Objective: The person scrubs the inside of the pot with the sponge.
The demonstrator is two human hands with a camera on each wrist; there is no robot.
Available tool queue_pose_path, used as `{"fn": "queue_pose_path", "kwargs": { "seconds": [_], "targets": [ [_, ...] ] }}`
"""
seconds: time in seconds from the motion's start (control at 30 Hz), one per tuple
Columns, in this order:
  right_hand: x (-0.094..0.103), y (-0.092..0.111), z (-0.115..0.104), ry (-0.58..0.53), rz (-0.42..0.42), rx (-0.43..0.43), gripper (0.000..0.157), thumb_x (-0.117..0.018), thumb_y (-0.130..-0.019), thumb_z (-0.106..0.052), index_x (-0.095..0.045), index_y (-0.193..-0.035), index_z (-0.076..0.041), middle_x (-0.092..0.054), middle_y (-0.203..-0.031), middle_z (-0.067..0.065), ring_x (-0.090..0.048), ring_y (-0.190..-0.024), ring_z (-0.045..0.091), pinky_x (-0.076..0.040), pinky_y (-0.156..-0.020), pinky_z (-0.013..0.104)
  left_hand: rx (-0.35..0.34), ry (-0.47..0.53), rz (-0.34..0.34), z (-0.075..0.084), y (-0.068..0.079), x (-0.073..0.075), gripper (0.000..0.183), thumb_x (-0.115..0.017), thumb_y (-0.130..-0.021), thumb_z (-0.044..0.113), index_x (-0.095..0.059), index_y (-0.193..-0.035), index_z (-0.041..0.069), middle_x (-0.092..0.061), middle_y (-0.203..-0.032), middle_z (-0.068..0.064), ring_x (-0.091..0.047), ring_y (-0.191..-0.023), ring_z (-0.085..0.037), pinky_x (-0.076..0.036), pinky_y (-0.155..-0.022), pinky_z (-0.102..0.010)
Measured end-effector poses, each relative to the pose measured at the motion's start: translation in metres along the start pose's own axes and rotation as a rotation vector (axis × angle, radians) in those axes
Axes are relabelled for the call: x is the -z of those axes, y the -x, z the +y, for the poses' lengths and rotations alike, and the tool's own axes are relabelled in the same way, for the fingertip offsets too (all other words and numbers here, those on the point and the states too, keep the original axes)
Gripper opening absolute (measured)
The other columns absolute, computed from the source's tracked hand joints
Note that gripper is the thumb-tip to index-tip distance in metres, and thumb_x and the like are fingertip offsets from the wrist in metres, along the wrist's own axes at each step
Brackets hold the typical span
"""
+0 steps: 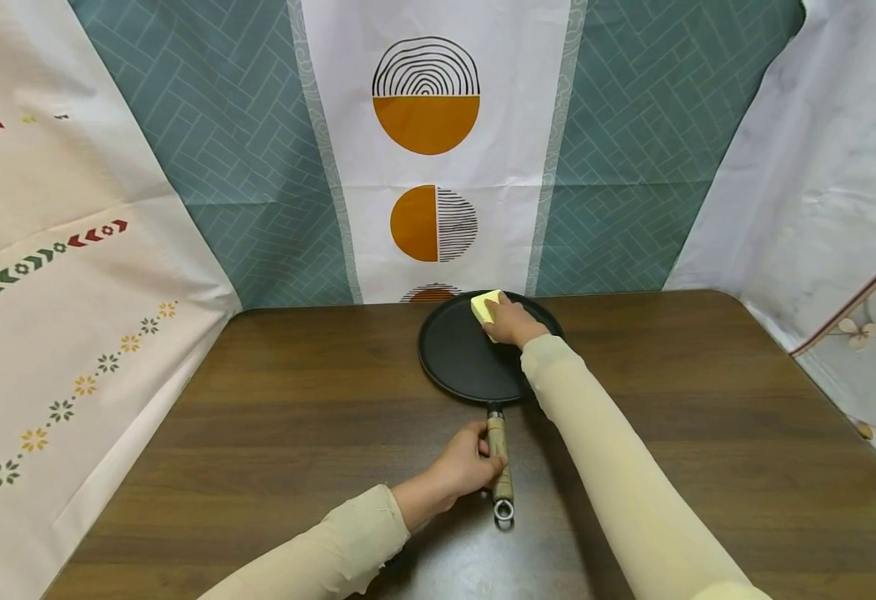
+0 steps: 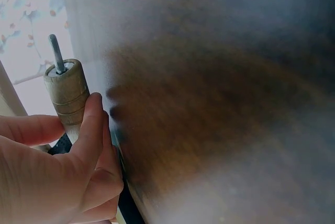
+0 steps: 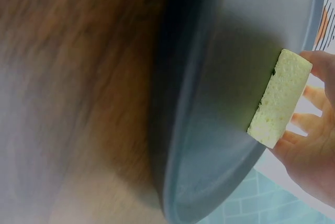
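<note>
A round black flat pan [image 1: 456, 354] lies on the wooden table, its wooden handle [image 1: 497, 442] pointing toward me. My left hand [image 1: 462, 465] grips that handle between thumb and fingers; in the left wrist view the handle's end [image 2: 68, 90] with its metal ring sticks up past the fingertips. Over the far part of the pan, my right hand [image 1: 513, 322] holds a pale yellow sponge [image 1: 483, 307]. The right wrist view shows the sponge [image 3: 280, 98] pinched between thumb and fingers, its flat face against the pan's surface [image 3: 235, 77].
Brown wooden table [image 1: 317, 433] spreads on both sides of the pan. A patterned cloth [image 1: 430, 167] hangs behind the far edge, close to the pan's rim. Embroidered cloth [image 1: 70, 292] hangs at the left and white marbled cloth [image 1: 843, 183] at the right.
</note>
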State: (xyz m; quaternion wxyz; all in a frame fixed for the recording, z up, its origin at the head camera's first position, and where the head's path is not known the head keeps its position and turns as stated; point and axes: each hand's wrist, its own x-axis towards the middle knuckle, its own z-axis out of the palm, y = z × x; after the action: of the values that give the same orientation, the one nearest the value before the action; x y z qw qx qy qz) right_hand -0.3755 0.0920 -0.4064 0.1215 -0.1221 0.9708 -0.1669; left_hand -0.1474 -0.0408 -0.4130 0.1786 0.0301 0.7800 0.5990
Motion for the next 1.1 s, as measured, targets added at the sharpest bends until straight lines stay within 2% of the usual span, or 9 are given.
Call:
{"fn": "queue_pose_path", "kwargs": {
  "seconds": [0.63,0.87,1.1],
  "targets": [
    [0.007,0.01,0.027,0.015,-0.015,0.053,0.062,-0.046,-0.102,-0.029,-0.019,-0.154,-0.008,-0.006,-0.157,0.023,-0.025,-0.137,0.047,-0.035,-0.102,0.055,0.032,0.095,-0.021,-0.002,-0.001,0.001,0.057,-0.061,-0.086,-0.011,-0.035,-0.136,-0.012,-0.042,-0.091,-0.013,-0.059,-0.074,-0.023,-0.058,-0.063,-0.032],
    [0.011,0.014,0.037,0.009,-0.029,0.089,0.063,-0.049,-0.1,-0.027,-0.022,-0.152,-0.005,-0.009,-0.156,0.025,-0.03,-0.133,0.048,-0.037,-0.102,0.054,0.056,0.158,-0.014,-0.005,-0.004,0.003,0.059,-0.063,-0.085,-0.011,-0.035,-0.137,-0.011,-0.04,-0.089,-0.009,-0.06,-0.075,-0.024,-0.059,-0.064,-0.037],
    [0.018,0.02,0.049,0.002,-0.053,0.114,0.064,-0.052,-0.1,-0.027,-0.022,-0.152,-0.005,-0.008,-0.157,0.024,-0.03,-0.135,0.045,-0.038,-0.1,0.051,0.071,0.23,-0.01,-0.007,-0.005,0.003,0.059,-0.065,-0.083,-0.012,-0.037,-0.136,-0.009,-0.039,-0.089,-0.008,-0.059,-0.072,-0.022,-0.06,-0.062,-0.039]
  ]
}}
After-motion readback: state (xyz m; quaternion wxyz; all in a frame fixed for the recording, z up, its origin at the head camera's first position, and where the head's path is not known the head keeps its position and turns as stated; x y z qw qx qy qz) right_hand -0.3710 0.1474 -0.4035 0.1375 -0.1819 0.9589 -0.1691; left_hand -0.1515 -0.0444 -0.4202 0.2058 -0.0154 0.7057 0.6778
